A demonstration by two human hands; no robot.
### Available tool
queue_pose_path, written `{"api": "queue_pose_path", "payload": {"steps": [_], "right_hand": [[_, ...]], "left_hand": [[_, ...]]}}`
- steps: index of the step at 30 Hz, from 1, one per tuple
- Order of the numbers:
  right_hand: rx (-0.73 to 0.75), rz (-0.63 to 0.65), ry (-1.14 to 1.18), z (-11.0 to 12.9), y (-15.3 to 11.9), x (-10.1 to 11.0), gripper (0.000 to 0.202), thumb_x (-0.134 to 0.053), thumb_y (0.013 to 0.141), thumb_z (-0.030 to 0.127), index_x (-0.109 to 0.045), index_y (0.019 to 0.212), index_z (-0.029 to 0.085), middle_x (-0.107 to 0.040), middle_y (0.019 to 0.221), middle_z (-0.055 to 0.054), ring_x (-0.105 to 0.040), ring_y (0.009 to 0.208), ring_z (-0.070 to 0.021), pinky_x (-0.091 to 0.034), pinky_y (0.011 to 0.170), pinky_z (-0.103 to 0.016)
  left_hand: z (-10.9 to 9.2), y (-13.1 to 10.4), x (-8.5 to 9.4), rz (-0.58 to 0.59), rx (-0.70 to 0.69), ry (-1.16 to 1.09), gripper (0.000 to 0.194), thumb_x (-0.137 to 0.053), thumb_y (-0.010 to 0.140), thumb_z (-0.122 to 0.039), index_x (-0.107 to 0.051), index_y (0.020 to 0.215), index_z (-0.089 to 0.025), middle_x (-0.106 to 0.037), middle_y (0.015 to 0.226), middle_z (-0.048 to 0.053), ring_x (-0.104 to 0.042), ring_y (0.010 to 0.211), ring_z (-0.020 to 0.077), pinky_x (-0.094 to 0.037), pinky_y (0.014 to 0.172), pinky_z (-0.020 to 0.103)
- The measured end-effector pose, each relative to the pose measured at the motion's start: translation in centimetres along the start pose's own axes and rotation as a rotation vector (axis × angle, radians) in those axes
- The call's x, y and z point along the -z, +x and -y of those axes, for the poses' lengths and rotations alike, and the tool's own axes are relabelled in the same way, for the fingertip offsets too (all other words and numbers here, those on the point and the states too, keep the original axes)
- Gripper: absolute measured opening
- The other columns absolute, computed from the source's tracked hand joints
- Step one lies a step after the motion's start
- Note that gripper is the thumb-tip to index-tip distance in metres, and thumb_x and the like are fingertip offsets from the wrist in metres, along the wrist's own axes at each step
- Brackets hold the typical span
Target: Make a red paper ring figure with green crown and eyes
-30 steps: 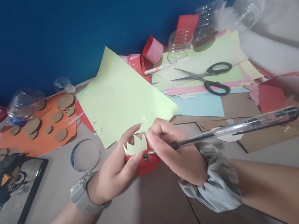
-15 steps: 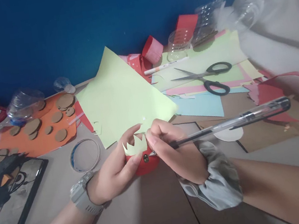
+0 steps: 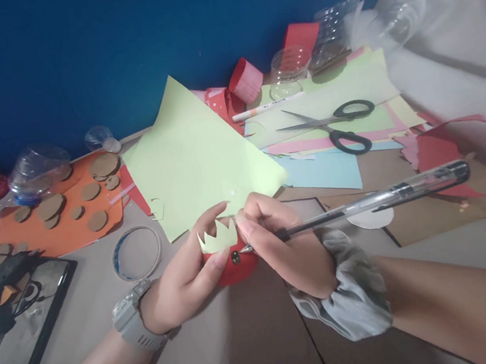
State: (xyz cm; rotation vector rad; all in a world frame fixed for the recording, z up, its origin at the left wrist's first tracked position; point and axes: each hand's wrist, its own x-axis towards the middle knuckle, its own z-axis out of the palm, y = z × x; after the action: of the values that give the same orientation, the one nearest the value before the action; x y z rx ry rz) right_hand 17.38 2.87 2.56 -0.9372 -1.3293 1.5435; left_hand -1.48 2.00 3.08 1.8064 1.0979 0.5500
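My left hand (image 3: 192,267) is wrapped round a small red rounded object (image 3: 233,275), its thumb pressed on the near side. A pale green paper crown (image 3: 219,238) with pointed tips sits on top of it. On the red surface is a small dark mark like a drawn eye (image 3: 235,258). In my right hand (image 3: 284,248) is a clear-barrelled ballpoint pen (image 3: 376,199), held in a writing grip. Its tip meets or nearly meets the red surface just right of the dark mark. The far side of the red object is hidden by my hands.
A large pale green sheet (image 3: 194,158) lies beyond my hands. Black-handled scissors (image 3: 329,124) and a white marker (image 3: 268,106) rest on coloured paper. At left are a tape roll (image 3: 137,254), cardboard discs (image 3: 51,206) on orange paper (image 3: 79,238), and a black-framed object (image 3: 48,312).
The whole view has shifted very slightly. Both hands keep their hold, and the pen tip stays beside the dark mark with hardly any movement.
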Motion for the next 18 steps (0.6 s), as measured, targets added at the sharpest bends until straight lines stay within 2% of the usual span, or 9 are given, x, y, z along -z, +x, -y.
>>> {"api": "queue_pose_path", "payload": {"steps": [6, 13, 18], "right_hand": [[0.054, -0.014, -0.009, -0.05, 0.01, -0.11, 0.032, -0.045, 0.098, 0.021, -0.032, 0.069, 0.023, -0.030, 0.061, 0.007, -0.029, 0.055, -0.0112, -0.030, 0.054, -0.027], [0.007, -0.011, 0.031, -0.02, -0.03, -0.07, 0.032, -0.046, 0.099, 0.026, -0.034, 0.069, 0.024, -0.029, 0.060, 0.007, -0.028, 0.055, -0.0122, -0.027, 0.053, -0.028], [0.034, -0.029, 0.001, -0.06, 0.05, -0.11, 0.032, -0.046, 0.098, 0.022, -0.034, 0.068, 0.023, -0.030, 0.060, 0.007, -0.029, 0.055, -0.0115, -0.028, 0.053, -0.027]], "left_hand": [[-0.04, -0.04, 0.06, -0.011, 0.002, 0.031, 0.052, -0.038, 0.102, -0.041, -0.026, 0.148, -0.019, -0.053, 0.119, 0.011, -0.051, 0.107, 0.0249, -0.042, 0.092, 0.039], [0.07, 0.07, -0.04, -0.013, 0.001, 0.003, 0.052, -0.040, 0.102, -0.040, -0.026, 0.148, -0.020, -0.051, 0.126, 0.012, -0.052, 0.110, 0.0254, -0.042, 0.094, 0.039], [-0.09, 0.09, 0.03, -0.008, 0.003, 0.018, 0.052, -0.039, 0.102, -0.040, -0.027, 0.148, -0.018, -0.051, 0.128, 0.013, -0.052, 0.109, 0.0249, -0.043, 0.094, 0.039]]}}
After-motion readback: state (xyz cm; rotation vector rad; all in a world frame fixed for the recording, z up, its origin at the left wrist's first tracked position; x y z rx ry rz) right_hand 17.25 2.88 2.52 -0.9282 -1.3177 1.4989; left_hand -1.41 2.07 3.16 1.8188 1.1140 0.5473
